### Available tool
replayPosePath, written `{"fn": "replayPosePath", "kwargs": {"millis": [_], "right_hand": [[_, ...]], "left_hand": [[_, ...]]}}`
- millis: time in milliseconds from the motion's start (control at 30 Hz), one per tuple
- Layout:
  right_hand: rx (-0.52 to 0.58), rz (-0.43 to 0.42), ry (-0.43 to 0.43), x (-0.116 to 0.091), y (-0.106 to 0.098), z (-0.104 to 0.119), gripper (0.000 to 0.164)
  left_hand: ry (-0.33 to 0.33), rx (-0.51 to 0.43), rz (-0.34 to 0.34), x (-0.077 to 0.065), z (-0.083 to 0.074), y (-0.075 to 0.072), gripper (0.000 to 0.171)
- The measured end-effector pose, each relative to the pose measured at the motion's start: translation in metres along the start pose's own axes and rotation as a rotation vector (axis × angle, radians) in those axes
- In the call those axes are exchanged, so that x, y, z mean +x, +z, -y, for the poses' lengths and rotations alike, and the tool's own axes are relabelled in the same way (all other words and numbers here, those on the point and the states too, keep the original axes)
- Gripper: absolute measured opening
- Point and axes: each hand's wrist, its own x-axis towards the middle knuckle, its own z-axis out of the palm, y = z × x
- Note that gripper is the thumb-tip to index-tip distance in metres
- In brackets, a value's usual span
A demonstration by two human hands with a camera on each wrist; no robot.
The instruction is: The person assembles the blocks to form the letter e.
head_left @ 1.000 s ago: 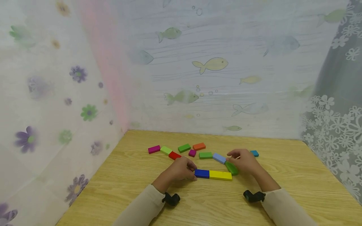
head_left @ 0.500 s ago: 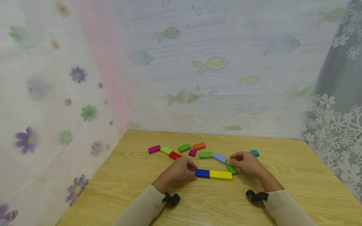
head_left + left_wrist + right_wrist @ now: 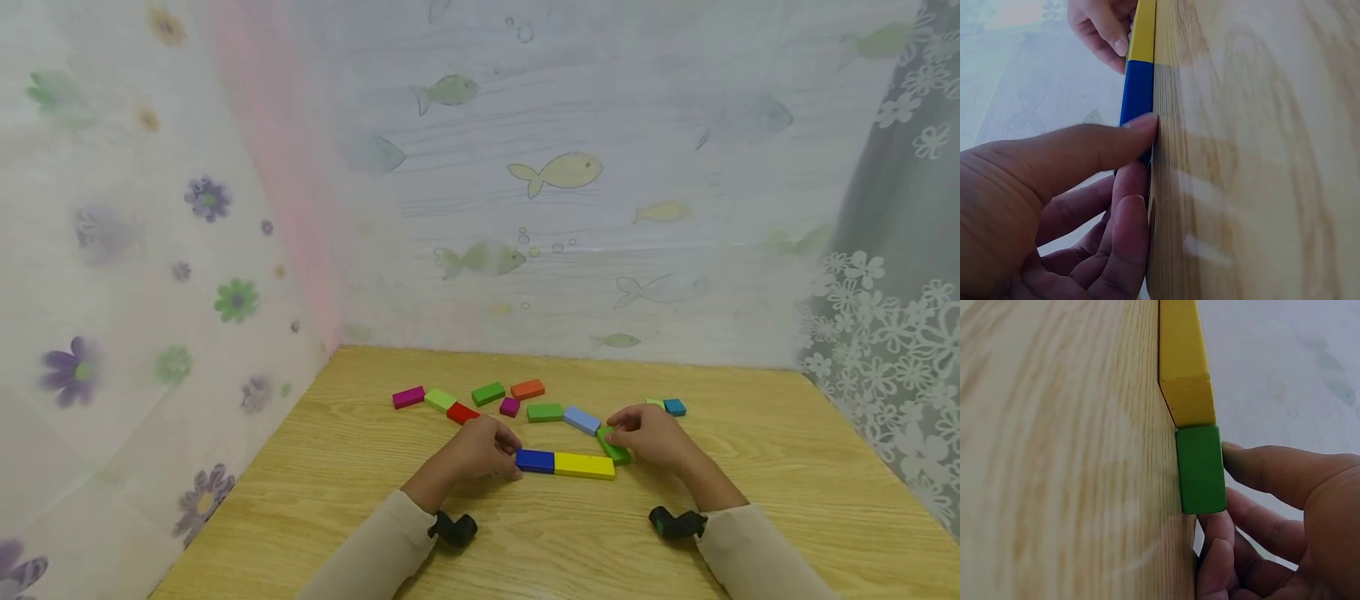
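My left hand [image 3: 483, 450] is at the left end of a dark blue block [image 3: 536, 461], which its thumb and index finger pinch in the left wrist view. A long yellow block [image 3: 585, 466] lies end to end with the blue one. Near its right end a green block [image 3: 619, 452] slants away, its near end meeting the yellow block in the right wrist view. My right hand [image 3: 654, 435] grips this green block between thumb and fingers. Beyond it a light blue block [image 3: 582, 420] continues the line, followed by another green block [image 3: 545, 412]. A red block [image 3: 462, 412] is partly hidden behind my left hand.
Farther back lie a lime block [image 3: 440, 400], a magenta block [image 3: 408, 397], a small magenta cube [image 3: 510, 407], a green block [image 3: 488, 393] and an orange block [image 3: 528, 389]. A teal block [image 3: 675, 407] sits behind my right hand. A fish-patterned curtain [image 3: 465, 325] borders the wooden table.
My right hand has shifted slightly right and lower, uncovering a light green piece beside the teal block. The green block in its fingers has turned slightly. My left hand stays in place.
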Motion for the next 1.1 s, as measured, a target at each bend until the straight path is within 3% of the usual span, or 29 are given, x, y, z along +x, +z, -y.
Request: {"fn": "replayPosePath", "kwargs": {"millis": [267, 500, 633, 767, 1000, 1100], "right_hand": [[-0.002, -0.003, 0.017, -0.001, 0.003, -0.003, 0.033], [0.003, -0.015, 0.006, -0.001, 0.003, 0.000, 0.032], [0.002, -0.022, 0.010, -0.001, 0.002, 0.000, 0.032], [0.007, -0.021, 0.019, -0.001, 0.003, -0.002, 0.032], [0.005, -0.022, 0.017, 0.000, 0.004, -0.001, 0.033], [0.004, -0.027, 0.018, 0.000, 0.003, -0.001, 0.032]], "left_hand": [[-0.011, 0.009, -0.005, 0.000, -0.004, 0.000, 0.039], [0.028, 0.010, -0.111, 0.012, -0.010, -0.002, 0.028], [0.040, 0.006, -0.170, 0.026, -0.014, -0.005, 0.017], [0.046, 0.098, -0.224, 0.045, -0.016, -0.009, 0.010], [0.061, 0.117, -0.236, 0.072, -0.028, -0.018, 0.023], [0.047, 0.172, -0.240, 0.081, -0.029, -0.019, 0.025]]}}
